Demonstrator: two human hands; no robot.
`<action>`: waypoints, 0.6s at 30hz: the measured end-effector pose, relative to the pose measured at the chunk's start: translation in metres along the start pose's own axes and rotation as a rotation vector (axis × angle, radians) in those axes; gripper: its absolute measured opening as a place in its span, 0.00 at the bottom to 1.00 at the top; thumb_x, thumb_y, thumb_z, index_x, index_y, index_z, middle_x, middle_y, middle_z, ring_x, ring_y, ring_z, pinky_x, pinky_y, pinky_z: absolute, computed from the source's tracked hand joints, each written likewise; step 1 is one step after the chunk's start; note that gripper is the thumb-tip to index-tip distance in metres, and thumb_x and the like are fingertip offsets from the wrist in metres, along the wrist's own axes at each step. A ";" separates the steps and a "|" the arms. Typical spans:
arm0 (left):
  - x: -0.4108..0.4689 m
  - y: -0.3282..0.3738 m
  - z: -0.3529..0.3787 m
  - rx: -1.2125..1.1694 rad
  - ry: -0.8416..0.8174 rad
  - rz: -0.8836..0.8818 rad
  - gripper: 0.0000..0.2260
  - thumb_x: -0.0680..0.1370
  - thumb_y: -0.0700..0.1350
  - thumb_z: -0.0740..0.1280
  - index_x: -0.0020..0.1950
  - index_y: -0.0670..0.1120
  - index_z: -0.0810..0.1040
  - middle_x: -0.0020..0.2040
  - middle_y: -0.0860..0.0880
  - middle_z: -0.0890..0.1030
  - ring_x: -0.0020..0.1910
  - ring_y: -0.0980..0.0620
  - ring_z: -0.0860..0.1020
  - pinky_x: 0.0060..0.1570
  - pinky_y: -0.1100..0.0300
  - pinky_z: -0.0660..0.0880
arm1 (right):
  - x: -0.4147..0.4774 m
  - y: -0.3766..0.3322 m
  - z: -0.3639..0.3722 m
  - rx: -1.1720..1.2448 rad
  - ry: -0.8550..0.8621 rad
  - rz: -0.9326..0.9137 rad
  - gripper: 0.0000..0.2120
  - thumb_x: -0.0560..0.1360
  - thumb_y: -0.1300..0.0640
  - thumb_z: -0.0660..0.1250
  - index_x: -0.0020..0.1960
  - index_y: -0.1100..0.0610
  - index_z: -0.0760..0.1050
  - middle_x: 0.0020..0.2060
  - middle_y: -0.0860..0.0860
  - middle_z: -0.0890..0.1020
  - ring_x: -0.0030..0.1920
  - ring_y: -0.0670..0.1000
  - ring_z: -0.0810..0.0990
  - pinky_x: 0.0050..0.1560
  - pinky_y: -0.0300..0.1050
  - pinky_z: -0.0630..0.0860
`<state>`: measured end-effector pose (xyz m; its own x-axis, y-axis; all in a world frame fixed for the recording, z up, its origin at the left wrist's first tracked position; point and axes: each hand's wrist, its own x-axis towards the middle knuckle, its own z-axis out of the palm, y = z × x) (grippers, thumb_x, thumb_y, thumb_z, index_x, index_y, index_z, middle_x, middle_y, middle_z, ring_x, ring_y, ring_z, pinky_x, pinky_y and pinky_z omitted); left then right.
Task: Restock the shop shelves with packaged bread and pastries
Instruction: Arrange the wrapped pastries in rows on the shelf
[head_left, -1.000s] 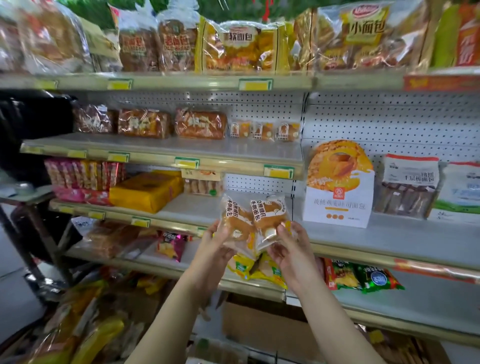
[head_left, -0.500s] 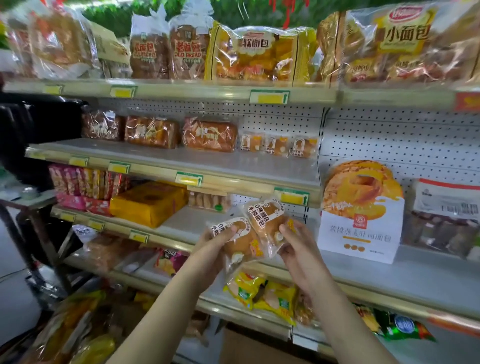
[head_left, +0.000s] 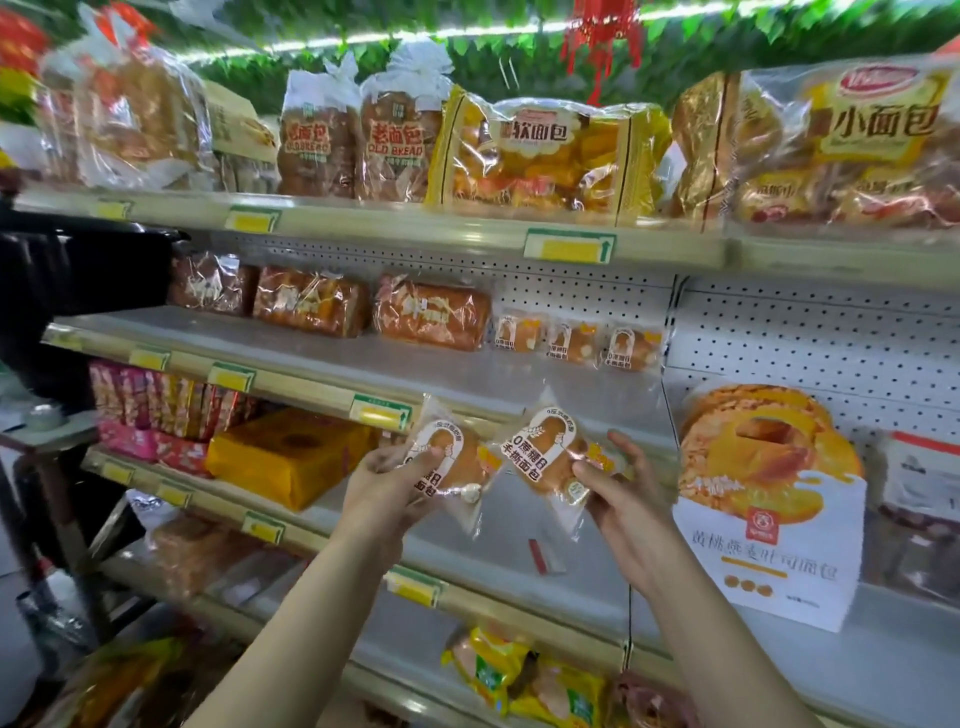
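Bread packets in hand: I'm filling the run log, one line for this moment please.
left hand: holds bun packet | right hand: holds second packet | matching packets: second shelf

Bright overhead strip light, blurred, warped edges

bare middle shelf front is open (three small buns line its back).

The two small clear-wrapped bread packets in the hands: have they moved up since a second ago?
Yes. The two small bread packets have risen from the lower shelf's edge toward the yellow price tag on the shelf above.
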<state>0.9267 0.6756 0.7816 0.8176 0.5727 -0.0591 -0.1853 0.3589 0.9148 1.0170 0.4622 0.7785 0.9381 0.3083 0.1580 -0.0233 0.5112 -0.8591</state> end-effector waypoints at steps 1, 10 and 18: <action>0.006 0.004 -0.001 -0.005 -0.017 -0.009 0.15 0.74 0.39 0.75 0.57 0.41 0.74 0.53 0.39 0.84 0.51 0.39 0.84 0.53 0.50 0.79 | 0.003 -0.001 0.003 0.005 0.005 -0.004 0.47 0.47 0.56 0.87 0.63 0.51 0.71 0.47 0.56 0.86 0.45 0.52 0.85 0.47 0.44 0.83; 0.086 0.049 -0.021 0.074 -0.138 -0.035 0.18 0.70 0.43 0.78 0.56 0.43 0.75 0.50 0.40 0.85 0.49 0.43 0.84 0.47 0.54 0.80 | 0.036 0.006 0.061 -0.125 0.068 -0.134 0.41 0.57 0.56 0.83 0.66 0.49 0.69 0.45 0.56 0.86 0.44 0.50 0.85 0.44 0.39 0.81; 0.140 0.082 -0.027 0.145 -0.353 -0.030 0.21 0.72 0.40 0.76 0.62 0.43 0.74 0.46 0.49 0.86 0.44 0.49 0.85 0.47 0.48 0.81 | 0.067 0.008 0.093 -0.233 0.173 -0.220 0.18 0.72 0.68 0.71 0.56 0.52 0.72 0.54 0.62 0.79 0.49 0.57 0.80 0.54 0.52 0.76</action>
<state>1.0108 0.8053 0.8373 0.9637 0.2653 0.0313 -0.0998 0.2488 0.9634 1.0474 0.5616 0.8280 0.9570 0.0606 0.2838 0.2464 0.3473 -0.9048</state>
